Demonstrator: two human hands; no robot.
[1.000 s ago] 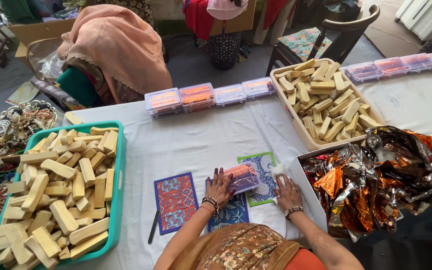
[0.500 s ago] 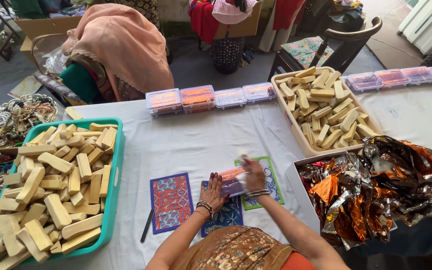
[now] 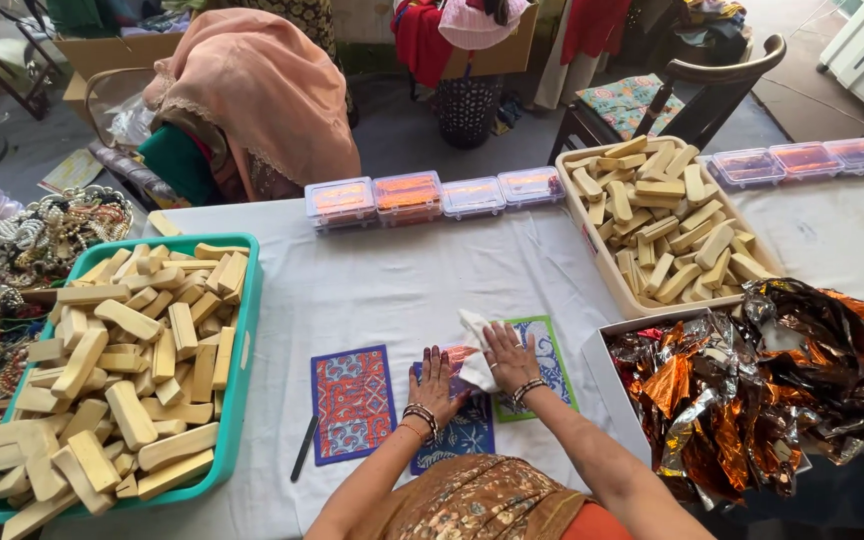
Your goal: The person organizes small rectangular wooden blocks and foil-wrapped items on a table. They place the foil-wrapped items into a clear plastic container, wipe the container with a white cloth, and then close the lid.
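Note:
My left hand (image 3: pixel 435 382) lies flat, fingers spread, on a small wrapped block (image 3: pixel 459 358) near the table's front edge. My right hand (image 3: pixel 508 353) presses down on a piece of white wrapping (image 3: pixel 475 328) over the same block. Under both hands lie patterned cards: a red and blue one (image 3: pixel 353 402) at the left, a dark blue one (image 3: pixel 464 436) in the middle, a green-edged one (image 3: pixel 553 362) at the right. Bangles circle both wrists.
A teal tray (image 3: pixel 243 340) of tan bars stands at the left, a beige tray (image 3: pixel 604 262) of bars at the back right. A box (image 3: pixel 604 372) of orange and brown foil wrappers sits at the right. Clear lidded boxes (image 3: pixel 407 197) line the back. A dark pen (image 3: pixel 304 447) lies beside the cards.
My right hand moved left from the foil box's edge onto the block. The white wrapping now covers part of the block under my right hand.

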